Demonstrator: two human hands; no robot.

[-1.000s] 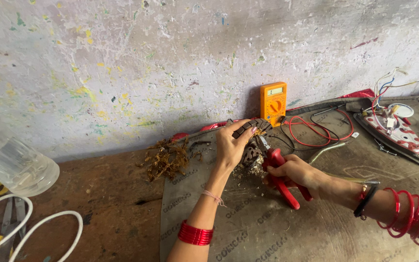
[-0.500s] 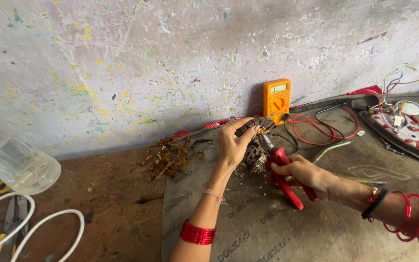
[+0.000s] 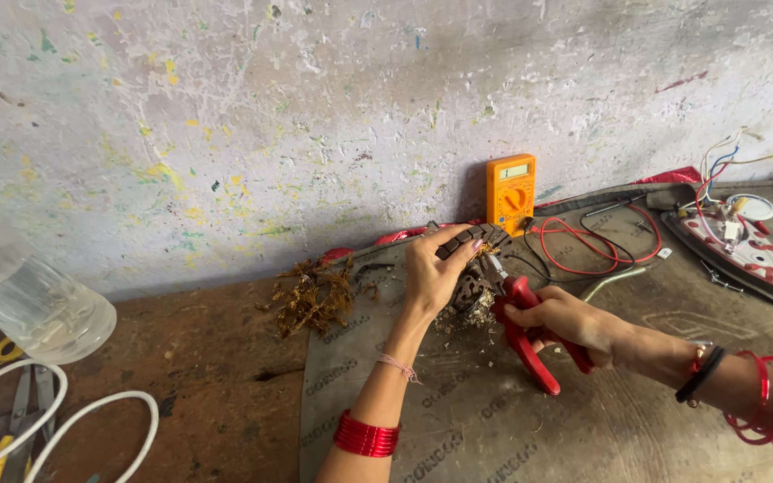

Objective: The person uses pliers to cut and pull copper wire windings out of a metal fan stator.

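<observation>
1. The grey mat (image 3: 512,420) on the bench holds the work, with a clump of pulled-out brown wire (image 3: 310,295) lying on its left edge.
2. The left hand (image 3: 433,273) is closed around a dark round motor part (image 3: 474,240), held up just above the mat.
3. The right hand (image 3: 558,320) is squeezed on the red pliers (image 3: 530,344).
4. The pliers' tip meets the part; it may be gripping wire, but that's hard to see. A steady hold and small pulls would work best.
</observation>
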